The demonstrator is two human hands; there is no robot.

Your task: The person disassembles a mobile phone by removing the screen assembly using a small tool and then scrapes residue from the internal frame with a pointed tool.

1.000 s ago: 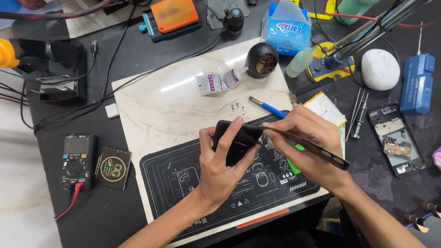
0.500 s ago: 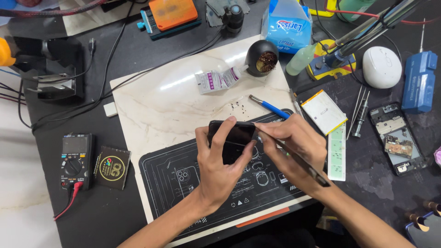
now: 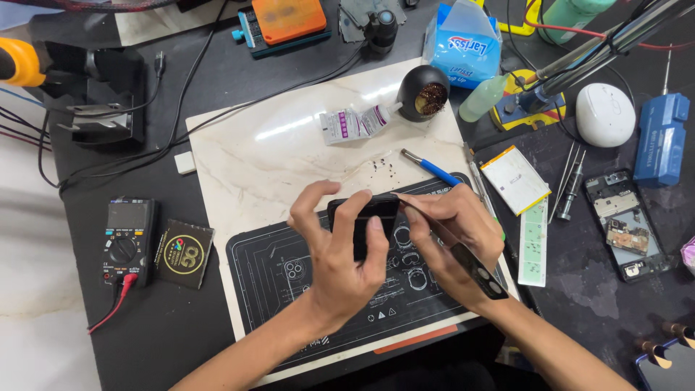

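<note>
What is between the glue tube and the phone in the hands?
In the head view, only bare marble slab and a few tiny dark screws lie between the glue tube and the phone.

The left hand [image 3: 340, 253] covers most of the dark phone [image 3: 362, 217], so its face cannot be read. The right hand [image 3: 452, 239] hides the tip of the thin black tool [image 3: 474, 269]. Another phone [image 3: 670, 366] is cut off at the bottom-right corner.
</note>
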